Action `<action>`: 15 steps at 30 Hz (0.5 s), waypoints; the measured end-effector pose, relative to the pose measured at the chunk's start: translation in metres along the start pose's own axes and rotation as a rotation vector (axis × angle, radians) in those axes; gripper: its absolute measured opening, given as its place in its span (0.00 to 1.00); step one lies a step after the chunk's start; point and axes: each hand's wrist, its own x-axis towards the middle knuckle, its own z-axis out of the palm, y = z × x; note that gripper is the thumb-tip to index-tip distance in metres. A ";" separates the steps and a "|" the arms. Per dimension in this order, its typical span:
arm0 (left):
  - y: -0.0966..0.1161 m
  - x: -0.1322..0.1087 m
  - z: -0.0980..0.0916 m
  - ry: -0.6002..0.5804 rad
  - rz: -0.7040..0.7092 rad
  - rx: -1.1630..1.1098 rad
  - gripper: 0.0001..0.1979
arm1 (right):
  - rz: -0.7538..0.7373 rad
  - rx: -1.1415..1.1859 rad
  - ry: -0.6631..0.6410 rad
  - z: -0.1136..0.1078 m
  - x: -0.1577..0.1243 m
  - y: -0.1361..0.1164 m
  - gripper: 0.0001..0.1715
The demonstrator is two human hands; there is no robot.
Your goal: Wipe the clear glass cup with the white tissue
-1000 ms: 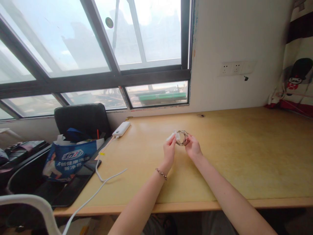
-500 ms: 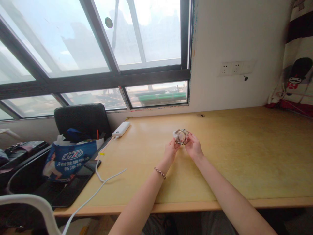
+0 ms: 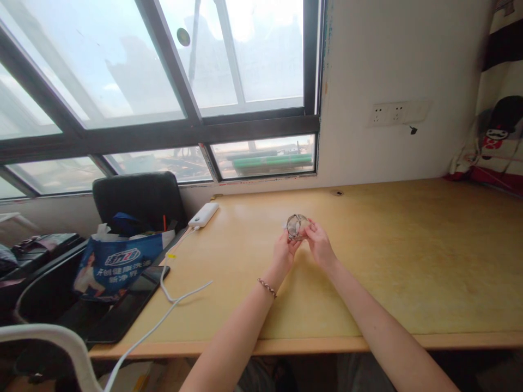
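Note:
Between my two hands, above the middle of the wooden desk (image 3: 229, 239), is a small round object (image 3: 293, 223) with a dark, shiny metallic-looking rim and a pale middle. Its exact kind is too small to make out. My left hand (image 3: 285, 248) grips its left and lower side, thumb in front. A bit of white material shows at that edge. On the other side, the fingers of my right hand (image 3: 320, 243) pinch the right edge. A braided bracelet (image 3: 267, 287) circles my left wrist.
A white power bank (image 3: 204, 215) lies at the desk's left edge, with a white cable (image 3: 174, 300) trailing forward. Further left, a blue printed bag (image 3: 118, 267) rests by a black chair (image 3: 139, 201) and a dark flat panel (image 3: 118, 318). Wall sockets (image 3: 388, 113) are at the back.
The round object has moved slightly left and turned in my fingers, so its rim now stands more upright. My right hand has shifted a little left with it.

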 end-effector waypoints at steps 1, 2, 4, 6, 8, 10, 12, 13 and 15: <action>0.003 0.002 -0.002 0.019 0.024 0.008 0.11 | 0.020 -0.050 0.002 0.000 0.000 0.000 0.22; 0.006 0.004 -0.003 0.033 0.050 0.022 0.11 | 0.048 -0.095 -0.003 -0.001 -0.001 0.000 0.24; 0.011 0.006 -0.006 0.045 0.102 0.071 0.12 | 0.133 -0.142 -0.048 -0.002 -0.002 0.000 0.23; 0.014 0.007 -0.008 0.047 0.150 0.124 0.13 | 0.256 -0.121 -0.095 -0.003 -0.003 -0.001 0.17; 0.015 0.006 -0.008 0.038 0.186 0.195 0.14 | 0.388 -0.067 -0.081 -0.004 -0.003 -0.001 0.15; 0.015 0.004 -0.007 0.030 0.210 0.283 0.17 | 0.478 -0.020 -0.004 -0.005 -0.003 -0.001 0.18; 0.014 0.003 -0.006 0.032 0.222 0.350 0.19 | 0.503 0.010 0.053 -0.006 -0.002 -0.001 0.18; 0.014 0.002 -0.005 0.043 0.223 0.357 0.20 | 0.496 0.021 0.063 -0.006 -0.001 -0.001 0.17; 0.014 0.002 -0.003 0.070 0.212 0.326 0.22 | 0.468 0.031 0.067 -0.006 -0.001 -0.002 0.16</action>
